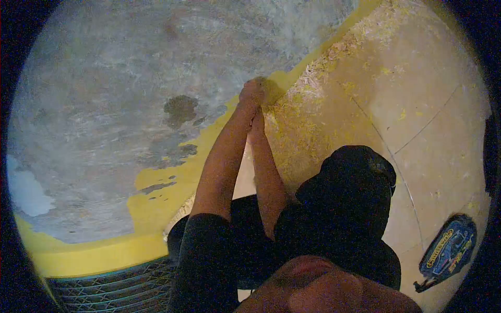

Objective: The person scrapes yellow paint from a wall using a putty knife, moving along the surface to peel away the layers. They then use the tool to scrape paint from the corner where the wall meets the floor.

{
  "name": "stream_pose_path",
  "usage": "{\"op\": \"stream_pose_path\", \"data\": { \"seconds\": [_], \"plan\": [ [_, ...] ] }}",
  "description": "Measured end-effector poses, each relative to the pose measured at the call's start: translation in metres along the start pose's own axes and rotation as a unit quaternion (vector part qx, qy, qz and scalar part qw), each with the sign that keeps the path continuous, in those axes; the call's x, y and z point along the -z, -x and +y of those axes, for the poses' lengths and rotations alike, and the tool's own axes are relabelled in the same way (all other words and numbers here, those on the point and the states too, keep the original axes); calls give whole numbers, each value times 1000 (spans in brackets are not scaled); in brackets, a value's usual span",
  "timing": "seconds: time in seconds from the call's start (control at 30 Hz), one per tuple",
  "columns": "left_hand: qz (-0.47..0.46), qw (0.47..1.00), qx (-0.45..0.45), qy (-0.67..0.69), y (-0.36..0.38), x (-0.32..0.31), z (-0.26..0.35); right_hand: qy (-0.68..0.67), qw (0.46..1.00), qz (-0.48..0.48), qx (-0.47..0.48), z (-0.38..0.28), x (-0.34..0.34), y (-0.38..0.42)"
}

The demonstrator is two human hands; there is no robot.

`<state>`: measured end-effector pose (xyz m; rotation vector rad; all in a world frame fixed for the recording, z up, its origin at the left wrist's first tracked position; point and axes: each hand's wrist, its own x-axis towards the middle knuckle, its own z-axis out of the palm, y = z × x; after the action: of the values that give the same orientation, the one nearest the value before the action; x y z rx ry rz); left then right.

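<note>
My left hand [252, 93] and my right hand [257, 118] are together near the middle of the view, one close above the other, at the boundary between a grey scraped wall surface [130, 78] and a strip of yellow paint [214, 141]. Their fingers are bent and closed; what they hold, if anything, is hidden. Yellow and pale flakes [308, 99] lie along the base of the wall, beside the hands. A dark patch [180, 110] marks the grey surface to their left.
A tan floor [417, 130] with thin joint lines spreads to the right. On it at the lower right lies a dark blue pouch [450, 249] with coloured lettering. A metal grille [115, 287] is at the lower left, under a yellow edge [99, 258].
</note>
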<state>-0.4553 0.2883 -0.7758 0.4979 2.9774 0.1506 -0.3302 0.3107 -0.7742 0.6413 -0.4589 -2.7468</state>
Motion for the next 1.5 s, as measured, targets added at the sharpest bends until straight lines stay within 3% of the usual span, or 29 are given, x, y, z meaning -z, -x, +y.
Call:
{"op": "stream_pose_path", "data": {
  "seconds": [0.07,0.17,0.23,0.27,0.37,0.43,0.5,0.53,0.57,0.6,0.67,0.7,0.77,0.8,0.83,0.87,0.9,0.93,0.97,1.07,1.1,1.17,1.2,1.27,1.5],
  "plan": [
    [7,999,26,-29,1,-4,-3,-2,1000,-17,-11,11,11,-7],
    [-33,996,-37,-80,-5,-3,-8,16,999,-43,-20,5,25,-16],
    [-17,987,-160,-15,1,16,-4,-23,996,-49,-67,-3,19,-8],
    [-21,986,-166,-18,4,26,0,-56,990,-54,-119,-6,16,-2],
    [-52,983,-175,36,16,52,33,-67,983,-92,-145,-19,4,8],
    [1,993,-64,95,26,53,47,-39,991,-70,-109,-29,-5,0],
    [33,995,-23,86,24,30,34,-3,996,-44,-79,-31,-5,1],
    [66,995,13,78,23,25,34,-25,991,-109,-80,-33,-4,3],
    [67,994,15,81,24,21,32,-47,981,-172,-80,-35,-3,4],
    [60,995,-19,79,27,25,40,-44,981,-171,-79,-35,-6,4],
    [53,994,-52,76,33,31,53,-100,990,-53,-87,-28,-12,4],
    [41,998,-7,40,35,30,53,-100,990,-53,-88,-25,-7,3],
    [30,999,38,1,36,33,48,-127,960,-238,-79,-18,2,0],
    [30,998,27,-37,33,22,34,-128,959,-238,-79,-18,-13,1],
    [30,997,16,-74,31,15,25,-59,995,-23,-78,-20,-44,4],
    [30,997,14,-73,31,18,28,14,978,194,-71,-22,-60,5],
    [37,998,7,-50,31,26,37,14,979,193,-69,-21,-45,-3],
    [42,999,0,-28,33,35,45,-41,996,-2,-83,-16,-13,-16],
    [41,999,-1,-29,36,43,54,-95,971,-197,-93,-13,8,-22],
    [45,998,-5,49,41,61,74,-97,952,-269,-112,-21,2,-4],
    [40,998,-8,44,41,63,76,-99,952,-269,-111,-27,-11,9],
    [36,999,-10,38,40,59,71,-31,993,-14,-116,-39,-40,32],
    [50,998,-6,26,38,50,63,-30,993,-13,-116,-40,-27,23],
    [66,998,-2,17,38,43,55,-24,967,-190,-169,-38,9,-8],
    [96,994,-1,47,36,28,47,19,982,-108,-157,-39,15,-9]
  ]
}}
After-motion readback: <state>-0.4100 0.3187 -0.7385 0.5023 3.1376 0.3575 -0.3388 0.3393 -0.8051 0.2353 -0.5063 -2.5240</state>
